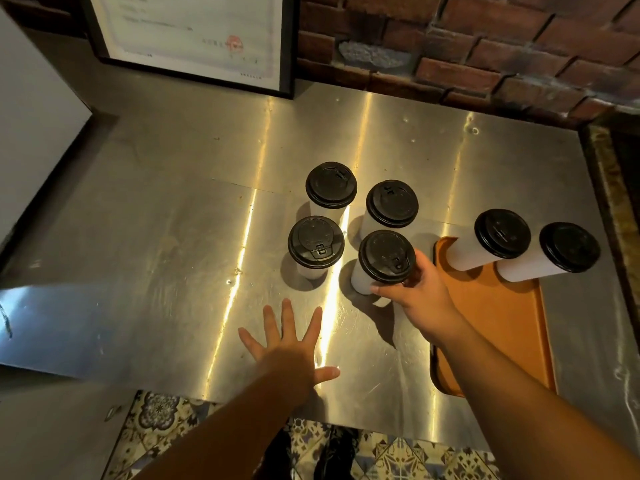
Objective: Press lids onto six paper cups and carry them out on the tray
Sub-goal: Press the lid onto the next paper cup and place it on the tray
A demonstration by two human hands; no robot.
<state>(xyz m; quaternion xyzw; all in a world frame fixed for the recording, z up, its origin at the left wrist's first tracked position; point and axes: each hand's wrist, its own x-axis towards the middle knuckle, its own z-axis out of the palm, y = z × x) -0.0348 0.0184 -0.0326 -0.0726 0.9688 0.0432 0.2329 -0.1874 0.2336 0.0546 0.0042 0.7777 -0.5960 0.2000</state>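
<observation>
Brushed steel fills the view: our bench (173, 237) backs onto a brick wall (485, 46), and a framed certificate (194, 36) leans at its far left corner. All six cups wear black lids (316, 242), so we judge the pressing done and the loading under way.

The orange tray (502, 323) lies along the bench's right edge. The inner cup (464, 254) and the outer cup (523, 270) stand just beside each other at its far end, which leaves the near part bare for the rest.

Mid-bench, the far-left cup (331, 184), far-right cup (392, 203) and near-left cup (309, 270) stand untouched. Our right hand (419, 299) wraps the near-right cup (360, 282) high on its wall, just under the lid, probably so the paper doesn't buckle. We cannot tell whether its base is off the steel.

Our left hand (287, 348) is spread, fingers straight, holding nothing. It sits palm-down toward the near edge, seemingly as a brace. Whether it touches the steel is unclear.
</observation>
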